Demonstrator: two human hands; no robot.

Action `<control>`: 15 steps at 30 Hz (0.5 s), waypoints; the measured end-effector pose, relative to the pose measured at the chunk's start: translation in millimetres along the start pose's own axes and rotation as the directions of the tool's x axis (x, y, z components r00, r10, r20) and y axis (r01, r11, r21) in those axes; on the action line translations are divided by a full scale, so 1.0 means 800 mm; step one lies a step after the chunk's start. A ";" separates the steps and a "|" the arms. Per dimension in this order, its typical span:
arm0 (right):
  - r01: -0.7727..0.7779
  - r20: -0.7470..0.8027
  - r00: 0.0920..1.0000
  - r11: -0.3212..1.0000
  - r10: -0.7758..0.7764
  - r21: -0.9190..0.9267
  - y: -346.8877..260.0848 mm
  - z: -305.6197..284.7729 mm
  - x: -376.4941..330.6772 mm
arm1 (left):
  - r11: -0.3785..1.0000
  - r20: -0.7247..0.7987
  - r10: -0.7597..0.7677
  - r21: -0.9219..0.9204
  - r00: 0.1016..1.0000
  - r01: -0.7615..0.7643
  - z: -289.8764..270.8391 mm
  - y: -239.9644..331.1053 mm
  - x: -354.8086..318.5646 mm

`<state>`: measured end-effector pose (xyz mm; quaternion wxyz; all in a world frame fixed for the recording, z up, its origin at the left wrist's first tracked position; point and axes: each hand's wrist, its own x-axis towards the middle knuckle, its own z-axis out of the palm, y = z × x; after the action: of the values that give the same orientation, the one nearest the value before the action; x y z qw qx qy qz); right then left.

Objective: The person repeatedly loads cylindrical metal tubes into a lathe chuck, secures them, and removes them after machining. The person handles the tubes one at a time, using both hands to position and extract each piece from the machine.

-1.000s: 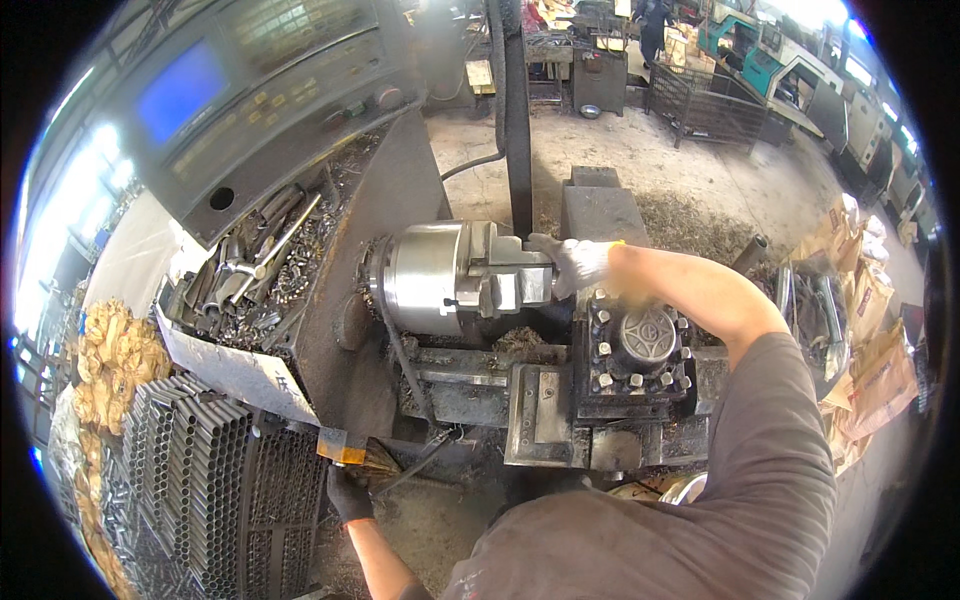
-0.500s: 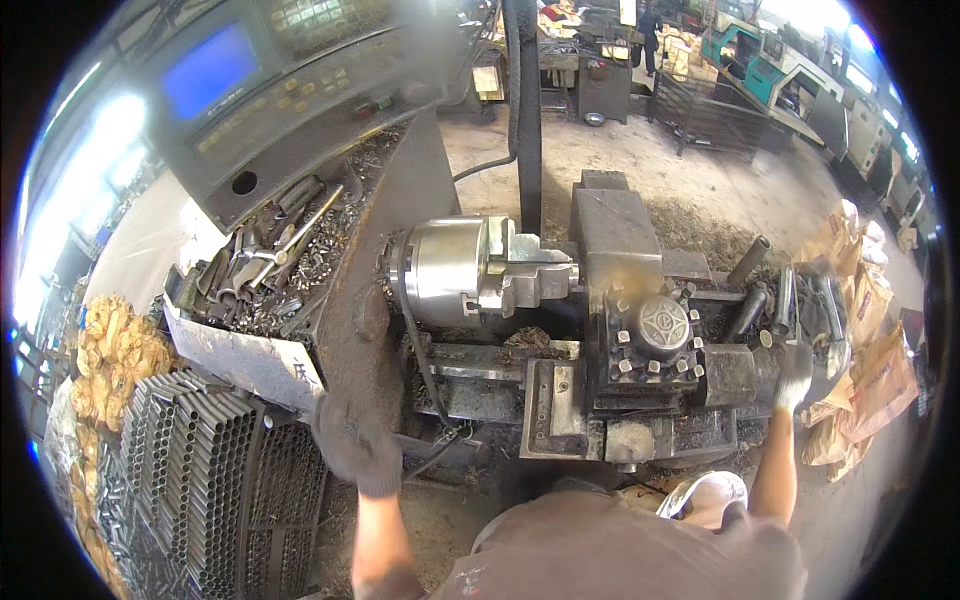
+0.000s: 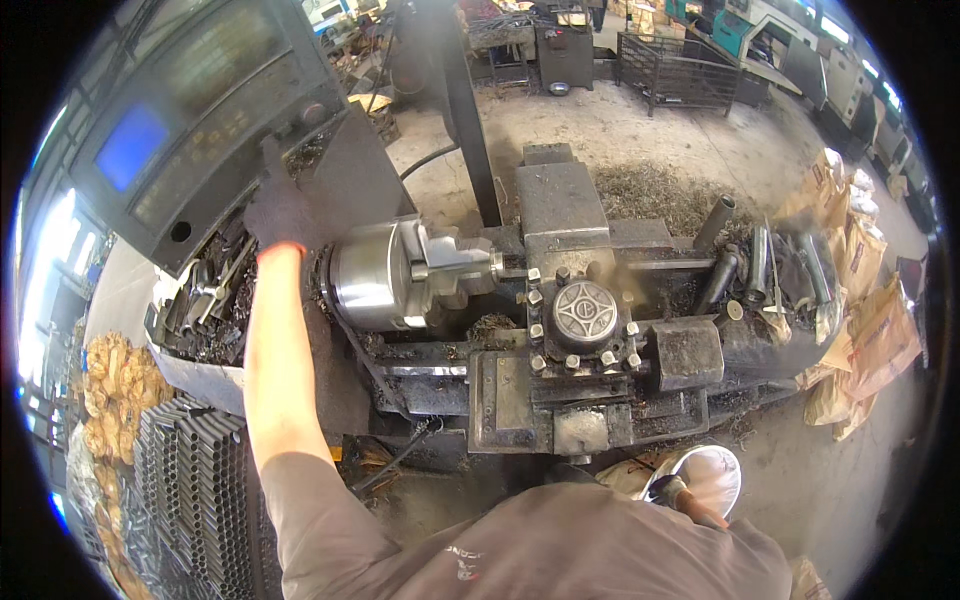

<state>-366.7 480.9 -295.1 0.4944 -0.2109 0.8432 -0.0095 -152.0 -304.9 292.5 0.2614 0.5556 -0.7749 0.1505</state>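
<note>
Head view, from left to right: at nine o'clock a tray of dark metal scrap (image 3: 205, 305) sits above a stack of ribbed black parts (image 3: 185, 480). The person's left hand (image 3: 283, 213), in a dark glove, reaches up at ten o'clock to the lower edge of the lathe's control panel (image 3: 200, 120), one finger raised toward the buttons and the rest loosely curled, holding nothing. Just right of it the shiny chuck (image 3: 375, 275) grips a short workpiece (image 3: 462, 265) near centre, facing the tool post (image 3: 583, 315). The right hand (image 3: 668, 490) at five o'clock is mostly hidden; its fingers cannot be told. A firm single-finger press, sleeve and forearm kept clear of the chuck, would serve best.
</note>
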 end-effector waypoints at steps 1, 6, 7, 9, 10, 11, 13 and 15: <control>0.033 0.028 0.999 0.999 -0.032 -0.028 -0.010 -0.006 0.000 | 0.997 -0.017 0.082 -0.009 0.996 -0.082 0.005 0.002 -0.038; 0.211 0.099 0.977 0.930 -0.190 -0.301 -0.058 -0.068 0.045 | 0.838 0.027 0.487 -0.297 0.873 -0.458 0.034 -0.031 -0.367; 0.253 0.108 0.968 0.893 -0.229 -0.372 -0.075 -0.088 0.062 | 0.863 0.273 0.443 -0.386 0.854 -0.325 0.047 -0.048 -0.442; 0.339 0.148 0.940 0.783 -0.309 -0.522 -0.123 -0.118 0.096 | 0.939 0.631 0.258 -0.343 0.731 -0.035 0.077 -0.104 -0.599; 0.377 0.171 0.923 0.720 -0.345 -0.583 -0.154 -0.126 0.112 | 0.834 0.762 -0.039 -0.331 0.646 0.441 0.072 -0.142 -0.703; 0.416 0.206 0.904 0.654 -0.375 -0.633 -0.188 -0.129 0.126 | 0.847 0.830 -0.231 -0.086 0.507 0.525 0.076 -0.180 -0.795; 0.486 0.282 0.863 0.540 -0.419 -0.687 -0.272 -0.116 0.145 | 0.650 0.855 -0.471 0.168 0.219 0.741 0.044 -0.253 -0.999; 0.560 0.384 0.814 0.414 -0.436 -0.717 -0.355 -0.079 0.146 | 0.244 0.712 -0.677 0.459 -0.189 0.854 -0.019 -0.305 -1.201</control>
<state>-370.3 167.6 -295.8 0.3741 -0.6515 0.6144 0.2412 316.9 372.1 -259.0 -0.0600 0.8677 -0.2886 -0.4002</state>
